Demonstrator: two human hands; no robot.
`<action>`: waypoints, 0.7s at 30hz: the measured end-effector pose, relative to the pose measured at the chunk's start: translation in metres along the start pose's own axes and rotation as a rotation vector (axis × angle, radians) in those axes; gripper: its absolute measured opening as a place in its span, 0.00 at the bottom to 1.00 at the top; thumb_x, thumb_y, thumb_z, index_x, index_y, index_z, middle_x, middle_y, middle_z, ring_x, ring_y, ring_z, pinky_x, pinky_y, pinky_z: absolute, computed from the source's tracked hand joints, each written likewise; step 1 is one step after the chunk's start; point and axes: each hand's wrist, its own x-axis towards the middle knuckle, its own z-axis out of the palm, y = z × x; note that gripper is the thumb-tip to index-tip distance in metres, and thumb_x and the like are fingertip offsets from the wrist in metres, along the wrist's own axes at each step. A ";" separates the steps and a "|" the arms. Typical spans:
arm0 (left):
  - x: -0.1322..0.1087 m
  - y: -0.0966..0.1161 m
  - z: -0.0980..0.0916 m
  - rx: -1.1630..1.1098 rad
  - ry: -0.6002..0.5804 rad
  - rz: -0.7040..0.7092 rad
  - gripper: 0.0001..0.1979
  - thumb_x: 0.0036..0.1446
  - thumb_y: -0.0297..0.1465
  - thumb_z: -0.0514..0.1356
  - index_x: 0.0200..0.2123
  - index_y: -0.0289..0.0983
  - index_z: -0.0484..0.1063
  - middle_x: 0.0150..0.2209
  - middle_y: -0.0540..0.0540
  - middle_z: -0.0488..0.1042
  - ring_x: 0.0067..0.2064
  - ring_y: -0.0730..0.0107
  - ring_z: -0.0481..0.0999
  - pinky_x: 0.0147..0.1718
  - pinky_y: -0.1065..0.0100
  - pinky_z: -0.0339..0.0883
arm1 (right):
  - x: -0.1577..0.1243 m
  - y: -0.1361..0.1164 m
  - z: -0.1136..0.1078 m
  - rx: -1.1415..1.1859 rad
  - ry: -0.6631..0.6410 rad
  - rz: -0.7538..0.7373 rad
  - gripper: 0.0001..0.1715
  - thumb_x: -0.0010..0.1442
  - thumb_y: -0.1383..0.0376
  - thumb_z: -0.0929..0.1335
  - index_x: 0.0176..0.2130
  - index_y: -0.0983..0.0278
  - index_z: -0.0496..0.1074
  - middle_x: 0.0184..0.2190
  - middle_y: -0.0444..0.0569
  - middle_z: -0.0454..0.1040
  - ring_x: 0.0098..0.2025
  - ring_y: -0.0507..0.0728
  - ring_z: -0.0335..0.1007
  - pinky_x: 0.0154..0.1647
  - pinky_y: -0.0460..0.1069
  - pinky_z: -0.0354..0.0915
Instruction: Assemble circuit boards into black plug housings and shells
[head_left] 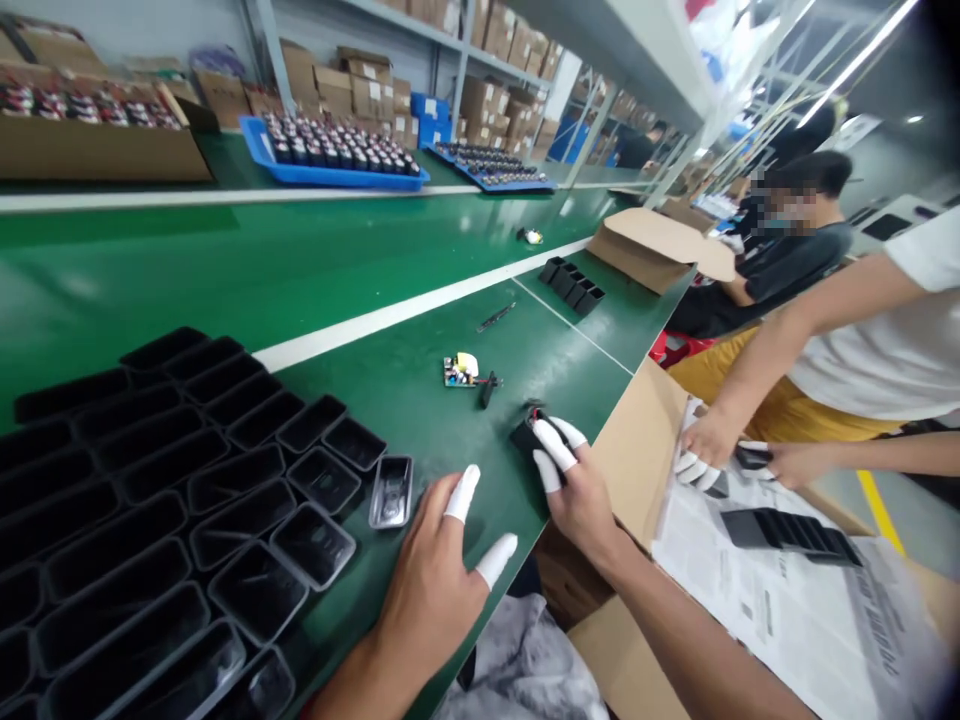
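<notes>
My right hand (574,480), with white finger cots on its fingertips, is closed on a small black plastic case (525,437) at the bench's front edge. Something red shows at the top of that case, slightly blurred. My left hand (442,565) rests over the green bench, thumb and index finger apart in white cots, holding nothing. Just left of its index finger stands an open black case (391,492). Beyond both hands lies a small circuit board (460,370) with white and yellow parts, wired to a little black piece (488,390).
Many open black cases (150,440) cover the bench's left side. Farther off lie a thin black tool (496,318) and a row of black cases (572,285). Blue trays (337,178) hold parts behind. At right, a co-worker's hands (709,445) reach into a carton (637,450).
</notes>
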 end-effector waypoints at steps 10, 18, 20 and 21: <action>0.006 -0.007 -0.002 0.097 -0.012 0.169 0.17 0.63 0.27 0.56 0.54 0.29 0.65 0.48 0.33 0.73 0.55 0.50 0.72 0.49 0.49 0.77 | 0.003 -0.035 0.014 1.031 0.056 0.560 0.14 0.67 0.61 0.66 0.50 0.61 0.74 0.47 0.48 0.81 0.44 0.56 0.81 0.49 0.51 0.78; 0.007 -0.006 -0.004 0.098 -0.026 0.185 0.16 0.65 0.29 0.55 0.54 0.30 0.65 0.48 0.33 0.73 0.54 0.50 0.72 0.48 0.48 0.77 | 0.008 -0.049 0.012 1.435 -0.081 0.763 0.11 0.63 0.66 0.69 0.46 0.68 0.76 0.42 0.51 0.83 0.42 0.55 0.82 0.45 0.45 0.78; 0.007 -0.006 -0.004 0.109 -0.023 0.186 0.16 0.65 0.29 0.55 0.55 0.31 0.65 0.48 0.33 0.73 0.54 0.50 0.73 0.48 0.48 0.78 | 0.007 -0.048 0.012 1.414 -0.104 0.751 0.14 0.61 0.64 0.72 0.46 0.67 0.75 0.43 0.50 0.82 0.42 0.55 0.82 0.46 0.46 0.77; 0.007 -0.006 -0.004 0.115 -0.022 0.187 0.16 0.65 0.29 0.55 0.55 0.31 0.65 0.48 0.34 0.73 0.54 0.51 0.73 0.48 0.48 0.78 | 0.007 -0.047 0.013 1.384 -0.112 0.737 0.16 0.60 0.62 0.73 0.47 0.65 0.74 0.43 0.50 0.82 0.42 0.55 0.81 0.46 0.46 0.77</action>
